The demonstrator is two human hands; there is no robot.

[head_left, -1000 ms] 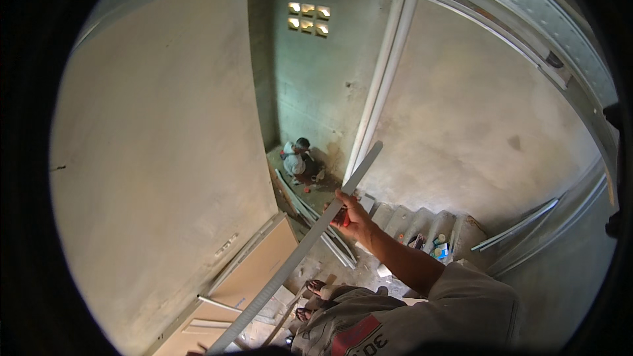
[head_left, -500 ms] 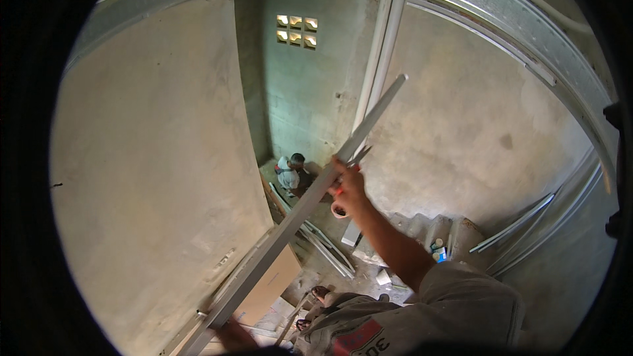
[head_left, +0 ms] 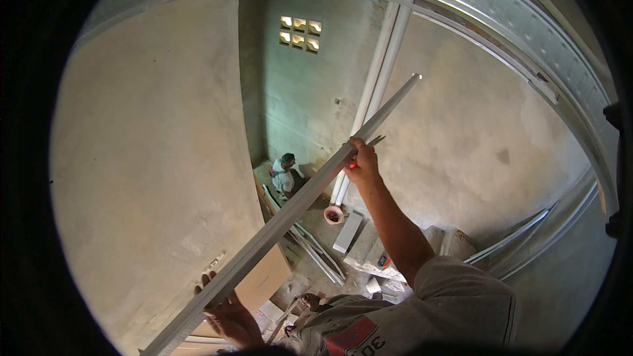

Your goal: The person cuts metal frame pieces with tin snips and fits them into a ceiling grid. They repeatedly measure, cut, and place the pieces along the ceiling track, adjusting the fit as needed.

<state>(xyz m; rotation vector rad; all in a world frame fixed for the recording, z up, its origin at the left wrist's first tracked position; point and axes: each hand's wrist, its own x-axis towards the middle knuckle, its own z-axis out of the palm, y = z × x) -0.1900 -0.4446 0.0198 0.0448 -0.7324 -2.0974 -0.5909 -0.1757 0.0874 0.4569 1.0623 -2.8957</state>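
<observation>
A long grey metal profile (head_left: 283, 221) slants from the lower left up to the upper right, its far end in front of the bare wall. My right hand (head_left: 362, 160) is closed around its upper middle and also holds red-handled snips (head_left: 377, 140), whose blades point up to the right. Lower down, my left hand (head_left: 231, 320) cradles the profile, with thumb and palm on the near side. Its fingertips show beyond the far side, loosely spread. The profile hides part of the fingers.
Far below, another person (head_left: 285, 175) crouches by the green wall. Light metal strips (head_left: 313, 250), a reddish bowl (head_left: 333, 215) and a grey block (head_left: 348, 231) lie on the floor. Pale pipes (head_left: 376, 86) run up the corner. A curved metal channel (head_left: 527, 33) crosses overhead.
The profile has shifted, its far end slightly up and to the right. My left hand has come further into view with its fingers more spread. My right hand still holds the profile and snips.
</observation>
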